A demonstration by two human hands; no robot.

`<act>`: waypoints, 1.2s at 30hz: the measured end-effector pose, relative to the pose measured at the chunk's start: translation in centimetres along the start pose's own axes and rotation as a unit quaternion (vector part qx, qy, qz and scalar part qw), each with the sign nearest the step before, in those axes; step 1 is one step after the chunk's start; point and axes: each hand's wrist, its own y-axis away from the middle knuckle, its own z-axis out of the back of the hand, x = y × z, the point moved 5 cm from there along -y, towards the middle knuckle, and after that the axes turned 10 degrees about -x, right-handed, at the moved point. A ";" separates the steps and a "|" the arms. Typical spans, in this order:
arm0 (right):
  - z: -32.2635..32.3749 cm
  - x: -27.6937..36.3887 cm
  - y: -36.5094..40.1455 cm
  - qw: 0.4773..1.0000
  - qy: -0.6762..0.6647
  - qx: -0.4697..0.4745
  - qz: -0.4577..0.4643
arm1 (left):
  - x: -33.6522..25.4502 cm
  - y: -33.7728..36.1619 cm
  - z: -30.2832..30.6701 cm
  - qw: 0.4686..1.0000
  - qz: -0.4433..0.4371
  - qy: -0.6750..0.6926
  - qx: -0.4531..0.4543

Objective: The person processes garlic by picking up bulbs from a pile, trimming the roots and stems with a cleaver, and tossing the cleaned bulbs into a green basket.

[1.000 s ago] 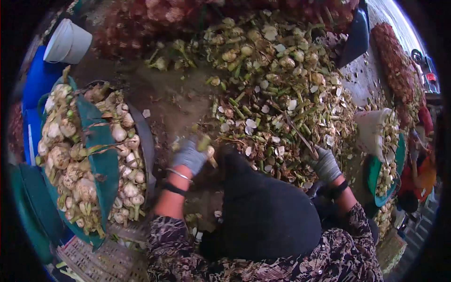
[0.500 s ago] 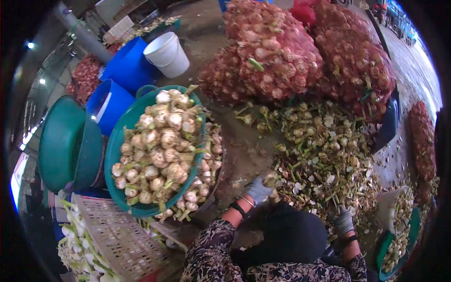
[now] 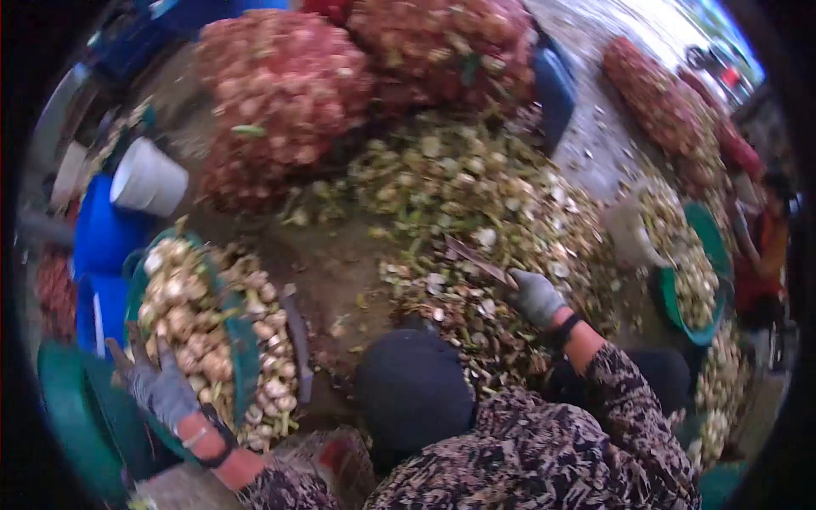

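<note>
My left hand [image 3: 161,382], in a grey glove, is open with fingers spread at the near left edge of a green basin [image 3: 245,361]. Garlic bulbs [image 3: 200,319] with dirty skins are heaped in that basin, right beside my fingers. My right hand [image 3: 537,297], also gloved, is closed around the handle of a knife [image 3: 478,258], whose blade points to the upper left. Beneath the blade spreads a pile of garlic trimmings [image 3: 501,204], with cut stalks, skins and some bulbs.
Red mesh sacks of garlic [image 3: 285,102] stand at the back. A white bucket [image 3: 149,177] and blue tubs [image 3: 106,229] are at left. To the right are a tipped pale bucket [image 3: 633,229], a green basin [image 3: 718,238] and a person [image 3: 761,263].
My view has turned right. My left hand has gone from the trimmings, where it held a garlic bulb, to the filled basin and is open. The right hand with the knife has risen.
</note>
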 end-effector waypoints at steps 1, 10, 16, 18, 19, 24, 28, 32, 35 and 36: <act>-0.1 -1.3 0.1 1.000 -0.019 0.001 -0.018 | -3.2 1.2 0.3 0.990 0.007 0.137 0.011; 1.2 -8.3 0.9 0.991 -0.029 -0.068 -0.113 | -37.8 19.7 -16.5 0.679 -0.211 0.445 0.544; 0.9 -10.6 -0.6 0.971 -0.049 -0.019 -0.232 | -51.1 33.0 -24.6 0.638 -0.393 0.386 0.538; 0.9 -10.7 -1.7 0.971 -0.060 -0.018 -0.232 | -53.1 34.4 -25.1 0.649 -0.386 0.380 0.534; 0.7 -10.7 -2.3 0.976 -0.047 -0.017 -0.213 | -53.7 37.1 -27.6 0.644 -0.385 0.382 0.539; 0.3 -8.9 -5.8 0.986 -0.018 0.064 -0.155 | -51.5 39.7 -30.6 0.496 -0.302 0.567 0.585; 0.6 -5.5 -7.5 0.996 0.004 0.088 -0.005 | -46.2 38.9 -29.1 0.267 -0.141 0.527 0.794; -1.0 -4.7 -8.1 0.991 0.018 0.128 0.034 | -43.6 33.8 -23.4 0.315 -0.055 0.602 0.731; -1.7 -8.6 -7.2 0.989 0.053 0.129 -0.056 | -41.9 31.7 -20.6 0.538 -0.254 0.523 0.611; -1.5 -9.9 -6.6 0.988 0.055 0.110 -0.088 | -41.4 31.0 -20.3 0.519 -0.133 0.466 0.704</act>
